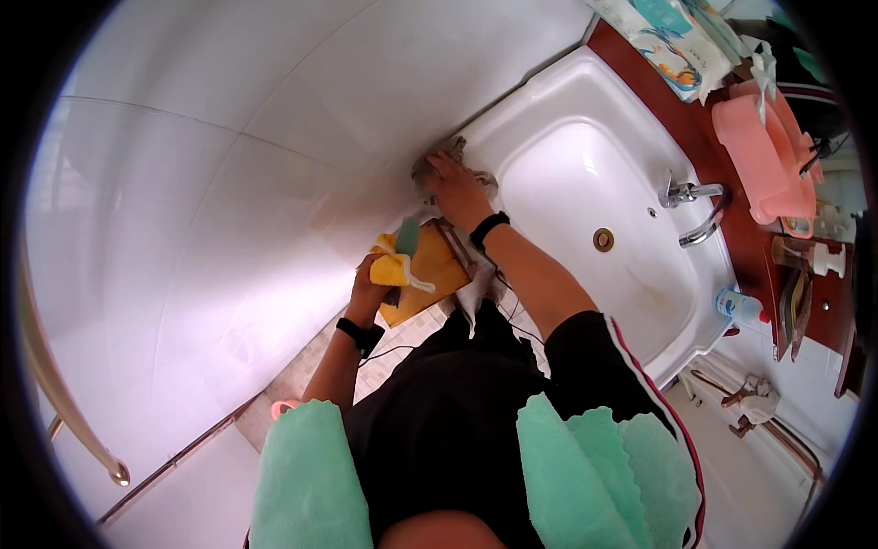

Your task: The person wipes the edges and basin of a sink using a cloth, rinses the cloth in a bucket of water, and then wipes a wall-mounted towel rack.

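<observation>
Right hand [460, 194], top centre of frame, is on a grey rag [421, 177] at the sink's left corner, beside the tiled wall [265, 183]. Fingers lie over the rag, probably to keep it flat against the surface; can't tell if they pinch it, thumb side hidden. Part of the rag sticks out right of the wrist, toward the sink [518, 117].

Left hand [368, 291], left of centre, is closed around a bunched yellow cloth [391, 270], likely gathered so one palm carries it. A flat grey-green piece [408, 237] stands up beside the cloth; can't tell if fingers hold it too. Both sit above a yellow-brown board [442, 261], contact unclear.

Green towels hang over both shoulders, left one [313, 476] and right one [569, 462] at frame bottom, presumably for easy reach. Faucet [692, 193] and pink basket [766, 157] sit at right, well apart from both hands.
</observation>
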{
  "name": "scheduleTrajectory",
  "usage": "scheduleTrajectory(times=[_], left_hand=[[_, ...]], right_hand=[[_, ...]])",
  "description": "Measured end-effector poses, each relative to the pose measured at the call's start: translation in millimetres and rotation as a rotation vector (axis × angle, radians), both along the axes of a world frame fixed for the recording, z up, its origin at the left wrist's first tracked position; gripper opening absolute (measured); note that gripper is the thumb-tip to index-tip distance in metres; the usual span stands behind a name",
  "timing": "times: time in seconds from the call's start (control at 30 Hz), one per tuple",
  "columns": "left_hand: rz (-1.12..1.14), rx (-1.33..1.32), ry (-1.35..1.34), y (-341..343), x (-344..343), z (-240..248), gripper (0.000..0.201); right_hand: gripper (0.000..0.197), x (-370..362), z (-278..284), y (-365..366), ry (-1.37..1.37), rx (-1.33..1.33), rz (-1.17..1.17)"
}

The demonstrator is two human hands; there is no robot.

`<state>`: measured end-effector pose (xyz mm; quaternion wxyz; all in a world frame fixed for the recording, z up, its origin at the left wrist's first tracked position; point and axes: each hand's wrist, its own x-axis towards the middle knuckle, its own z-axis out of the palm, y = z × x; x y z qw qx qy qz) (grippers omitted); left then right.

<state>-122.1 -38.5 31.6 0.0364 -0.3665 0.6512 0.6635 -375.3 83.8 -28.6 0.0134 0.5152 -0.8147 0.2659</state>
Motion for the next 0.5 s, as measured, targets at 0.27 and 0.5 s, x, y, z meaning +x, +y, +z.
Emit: scheduleTrajectory(times=[0.27, 0.5], left_hand=[[-0.067, 0.118, 0.088, -11.4, -17.6, 21.6, 0.034], [-0.108, 0.172, 0.145, -18.7, -25.4, 10.6, 0.036]], right_hand=[[0.044, 41.1, 36.6, 84.1, -0.284, 0.088, -0.167], [0.051, 143.7, 70.3, 246.7, -0.263, 0.188, -0.355]])
